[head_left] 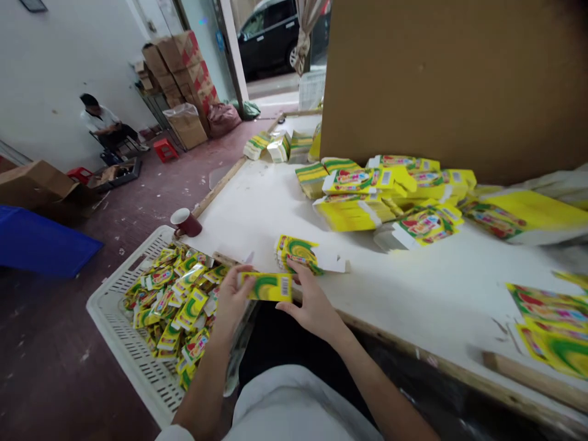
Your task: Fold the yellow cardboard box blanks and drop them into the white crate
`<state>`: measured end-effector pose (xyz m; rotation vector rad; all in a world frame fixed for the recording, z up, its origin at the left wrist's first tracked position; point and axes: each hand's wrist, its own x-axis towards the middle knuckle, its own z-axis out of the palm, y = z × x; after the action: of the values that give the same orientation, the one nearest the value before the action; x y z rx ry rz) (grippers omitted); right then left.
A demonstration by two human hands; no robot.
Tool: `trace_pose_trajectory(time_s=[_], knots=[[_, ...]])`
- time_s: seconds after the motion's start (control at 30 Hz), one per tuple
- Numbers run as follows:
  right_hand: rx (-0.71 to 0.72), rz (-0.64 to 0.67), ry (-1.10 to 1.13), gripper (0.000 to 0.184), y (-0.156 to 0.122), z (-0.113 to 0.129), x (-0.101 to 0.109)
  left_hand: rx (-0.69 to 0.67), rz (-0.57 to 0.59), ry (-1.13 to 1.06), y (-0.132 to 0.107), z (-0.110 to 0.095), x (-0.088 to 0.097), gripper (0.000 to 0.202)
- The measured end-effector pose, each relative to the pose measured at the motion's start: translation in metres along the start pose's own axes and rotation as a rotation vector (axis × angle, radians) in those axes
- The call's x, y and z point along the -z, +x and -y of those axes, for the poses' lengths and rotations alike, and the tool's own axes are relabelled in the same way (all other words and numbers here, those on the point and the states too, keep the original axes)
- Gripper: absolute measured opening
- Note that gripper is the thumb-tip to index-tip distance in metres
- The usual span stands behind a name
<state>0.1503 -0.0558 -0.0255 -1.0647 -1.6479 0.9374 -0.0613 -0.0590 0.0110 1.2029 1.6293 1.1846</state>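
Note:
Between my two hands, just off the table's near edge, is a small yellow and green carton [272, 287] with a barcode at its right end. My left hand [235, 294] grips its left end, thumb across the front. At its right end is my right hand [309, 299], thumb below and fingers above, closed around that end. Right behind my right hand, a small stack of flat cartons [298, 250] lies on the white table [257, 208]. To the left of my left hand, a white plastic basket [120, 285] holds a heap of small yellow-green cartons [177, 303].
A dark red mug [189, 224] stands at the table's left edge by the basket. Piles of flat yellow cartons [362, 208] lie along a big cardboard sheet [450, 79]. More flat cartons [555, 324] lie at right. A person [108, 125] sits far left near stacked boxes [179, 67].

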Motion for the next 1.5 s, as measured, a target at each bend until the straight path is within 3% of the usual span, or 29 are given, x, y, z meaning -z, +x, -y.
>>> trace_pose_trajectory(time_s=[0.07,0.13,0.23,0.3,0.43,0.53,0.6,0.7,0.8,1.0,1.1,1.17,1.23,1.4,1.5], knots=[[0.021,0.022,-0.037,0.072,0.002,-0.005,0.010,-0.039,-0.126,0.315,0.009,0.007,0.041,0.028],[0.027,-0.099,-0.160,0.054,0.009,-0.015,0.026,-0.021,-0.307,0.688,0.019,0.015,0.081,0.020],[-0.007,-0.241,-0.415,0.043,0.023,-0.034,0.043,0.026,-0.509,1.009,0.034,0.028,0.113,0.033],[-0.023,-0.202,-0.530,0.044,0.032,-0.045,0.045,-0.032,-0.477,1.081,0.042,0.036,0.108,0.043],[-0.032,-0.112,-0.621,0.039,0.037,-0.059,0.035,-0.079,-0.086,1.173,0.046,0.060,0.065,0.050],[-0.017,-0.101,-0.637,0.037,0.033,-0.064,0.034,-0.034,0.046,1.206,0.036,0.091,0.038,0.051],[0.000,-0.093,-0.646,0.037,0.031,-0.065,0.037,-0.027,0.111,1.220,0.024,0.112,0.034,0.062],[0.024,-0.075,-0.650,0.040,0.029,-0.067,0.042,-0.020,0.153,1.246,0.014,0.134,0.049,0.071],[0.030,-0.077,-0.648,0.039,0.027,-0.069,0.044,0.026,0.090,1.278,0.023,0.145,0.081,0.064],[0.029,-0.081,-0.661,0.036,0.026,-0.072,0.046,0.249,-0.085,1.326,0.080,0.155,0.163,0.065],[0.022,-0.072,-0.657,0.036,0.028,-0.072,0.047,0.369,-0.133,1.313,0.107,0.157,0.192,0.075],[0.023,-0.075,-0.643,0.037,0.029,-0.073,0.047,0.414,-0.133,1.290,0.114,0.160,0.198,0.075],[0.020,-0.090,-0.622,0.036,0.029,-0.073,0.047,0.416,-0.098,1.261,0.110,0.165,0.191,0.068],[-0.040,-0.140,-0.519,0.037,0.025,-0.070,0.045,0.305,-0.055,1.178,0.057,0.177,0.161,0.053],[-0.146,-0.211,-0.424,0.043,0.027,-0.064,0.049,0.246,-0.091,1.105,0.034,0.164,0.161,0.047]])
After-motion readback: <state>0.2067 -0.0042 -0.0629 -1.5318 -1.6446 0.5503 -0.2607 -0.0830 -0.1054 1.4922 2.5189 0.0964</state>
